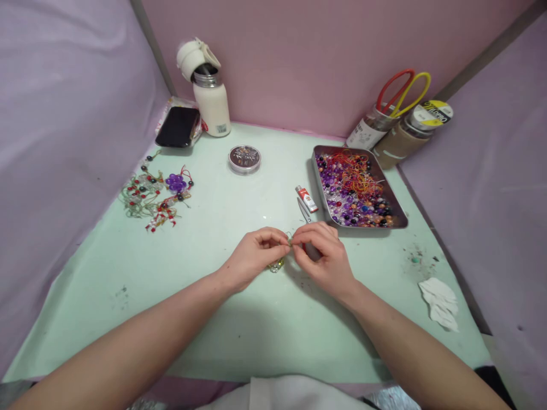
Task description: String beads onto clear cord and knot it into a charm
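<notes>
Over the middle of the table my left hand (pixel 261 252) and my right hand (pixel 322 253) meet fingertip to fingertip, both closed in a pinch. Between them is a thin greenish cord (pixel 290 241), with a small loop standing up above the fingertips. A small cluster of clear and yellow-green beads (pixel 276 265) hangs just below my left fingers. Part of the cord and beads is hidden by my fingers. Just beyond my right hand lie metal scissors or tweezers (pixel 304 210), partly covered by the hand, and a red and white lighter (pixel 306 199).
At the right is a metal tray (pixel 363 228) of mixed beads and red-orange cord. Behind it stand jars, one holding red and yellow handles (pixel 404 94). Finished beadwork (pixel 158 193) lies left. A round tin (pixel 244 159), open white bottle (pixel 212 105), phone (pixel 178 126) and crumpled tissue (pixel 439 303) surround.
</notes>
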A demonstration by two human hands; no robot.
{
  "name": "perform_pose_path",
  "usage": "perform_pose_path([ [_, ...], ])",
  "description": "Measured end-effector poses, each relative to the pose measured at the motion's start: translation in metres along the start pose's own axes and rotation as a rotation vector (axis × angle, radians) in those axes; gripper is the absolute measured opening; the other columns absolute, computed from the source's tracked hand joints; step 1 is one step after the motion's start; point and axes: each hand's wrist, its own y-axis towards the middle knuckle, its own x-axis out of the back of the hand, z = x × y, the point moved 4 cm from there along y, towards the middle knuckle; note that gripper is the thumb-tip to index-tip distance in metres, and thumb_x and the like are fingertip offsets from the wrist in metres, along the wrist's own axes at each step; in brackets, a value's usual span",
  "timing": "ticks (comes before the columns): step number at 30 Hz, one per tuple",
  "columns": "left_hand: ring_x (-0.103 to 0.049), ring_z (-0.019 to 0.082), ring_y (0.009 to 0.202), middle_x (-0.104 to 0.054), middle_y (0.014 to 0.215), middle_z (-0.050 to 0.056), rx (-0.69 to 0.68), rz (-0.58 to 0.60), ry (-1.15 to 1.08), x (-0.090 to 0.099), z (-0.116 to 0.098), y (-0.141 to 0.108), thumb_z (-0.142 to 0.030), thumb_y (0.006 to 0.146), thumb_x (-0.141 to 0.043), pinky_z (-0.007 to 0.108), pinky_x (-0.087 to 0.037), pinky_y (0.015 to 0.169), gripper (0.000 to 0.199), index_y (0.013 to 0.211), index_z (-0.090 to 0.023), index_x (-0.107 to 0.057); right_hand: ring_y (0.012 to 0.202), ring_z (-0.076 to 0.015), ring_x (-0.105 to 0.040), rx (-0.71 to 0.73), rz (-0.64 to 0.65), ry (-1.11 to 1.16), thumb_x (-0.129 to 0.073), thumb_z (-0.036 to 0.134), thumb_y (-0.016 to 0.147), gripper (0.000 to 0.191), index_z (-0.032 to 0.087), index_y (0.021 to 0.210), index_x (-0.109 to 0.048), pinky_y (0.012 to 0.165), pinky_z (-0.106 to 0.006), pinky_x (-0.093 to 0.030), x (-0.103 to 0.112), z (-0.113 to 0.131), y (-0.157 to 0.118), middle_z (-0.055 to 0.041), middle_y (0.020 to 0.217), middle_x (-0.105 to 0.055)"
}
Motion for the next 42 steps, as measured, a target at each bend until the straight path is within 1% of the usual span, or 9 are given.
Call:
perform_pose_path([
  [7,-0.053,0.012,0.073,-0.061,0.090,0.005,-0.125,-0.046,0.239,0.003,-0.004,0.001,-0.022,0.069,-0.067,0.027,-0.042,0.066,0.006,0.070,-0.016,-0.066,0.083,-0.0179,-0.061,-0.023,-0.007,0.009,-0.060,0.009,0.080,0.013,0.022,0.080,-0.063,0.078,-0.037,-0.036,0.001,0.000,0.000,-0.0005,0.084,-0.067],
  [15,-0.056,0.015,0.078,-0.063,0.090,0.006,-0.146,-0.062,0.250,0.002,-0.007,0.000,-0.024,0.069,-0.067,0.028,-0.044,0.068,0.007,0.071,-0.016,-0.067,0.086,-0.0186,-0.061,-0.047,0.015,0.017,-0.060,0.011,0.080,0.013,0.023,0.081,-0.064,0.080,-0.038,-0.037,0.000,-0.001,0.001,-0.0007,0.086,-0.068],
  [20,-0.056,0.015,0.077,-0.065,0.089,0.006,-0.123,-0.059,0.241,0.002,-0.008,0.000,-0.025,0.070,-0.069,0.028,-0.043,0.070,0.008,0.071,-0.016,-0.069,0.086,-0.0189,-0.061,-0.054,0.026,0.002,-0.060,0.011,0.080,0.013,0.024,0.080,-0.063,0.080,-0.038,-0.038,0.000,-0.002,0.001,-0.0005,0.086,-0.068],
  [23,-0.052,0.013,0.070,-0.065,0.083,0.005,-0.070,-0.023,0.192,0.002,-0.006,0.000,-0.028,0.070,-0.070,0.027,-0.040,0.065,0.012,0.072,-0.016,-0.070,0.086,-0.0188,-0.061,-0.052,0.030,-0.007,-0.060,0.012,0.080,0.013,0.024,0.080,-0.063,0.080,-0.038,-0.038,0.000,-0.002,0.001,-0.0006,0.086,-0.068],
  [28,-0.043,0.009,0.059,-0.058,0.067,0.001,0.005,0.015,0.112,0.002,-0.002,0.000,-0.029,0.070,-0.072,0.026,-0.034,0.058,0.015,0.069,-0.014,-0.069,0.086,-0.0184,-0.061,-0.047,0.036,-0.010,-0.061,0.011,0.079,0.012,0.023,0.079,-0.063,0.079,-0.037,-0.036,0.000,-0.001,0.000,-0.0007,0.086,-0.067],
  [33,-0.041,0.009,0.057,-0.054,0.060,-0.001,0.051,0.012,0.054,0.003,0.001,0.001,-0.030,0.068,-0.075,0.026,-0.032,0.056,0.017,0.068,-0.014,-0.069,0.084,-0.0180,-0.060,-0.023,0.033,0.000,-0.061,0.010,0.078,0.014,0.023,0.079,-0.063,0.078,-0.037,-0.036,0.000,-0.001,0.001,-0.0003,0.086,-0.067],
  [37,-0.042,0.009,0.057,-0.054,0.059,0.000,0.088,-0.006,-0.007,0.004,0.002,0.002,-0.033,0.065,-0.078,0.026,-0.033,0.056,0.023,0.070,-0.013,-0.070,0.085,-0.0185,-0.060,-0.009,0.032,-0.007,-0.060,0.010,0.079,0.014,0.024,0.080,-0.063,0.078,-0.038,-0.037,0.000,-0.001,0.001,-0.0009,0.086,-0.068],
  [42,-0.042,0.009,0.058,-0.054,0.060,0.000,0.100,0.000,-0.030,0.006,0.003,0.003,-0.035,0.066,-0.078,0.026,-0.032,0.055,0.025,0.075,-0.012,-0.071,0.085,-0.0187,-0.060,0.037,0.026,-0.033,-0.059,0.011,0.080,0.014,0.024,0.081,-0.063,0.078,-0.038,-0.036,0.001,-0.001,0.000,-0.0011,0.088,-0.068],
])
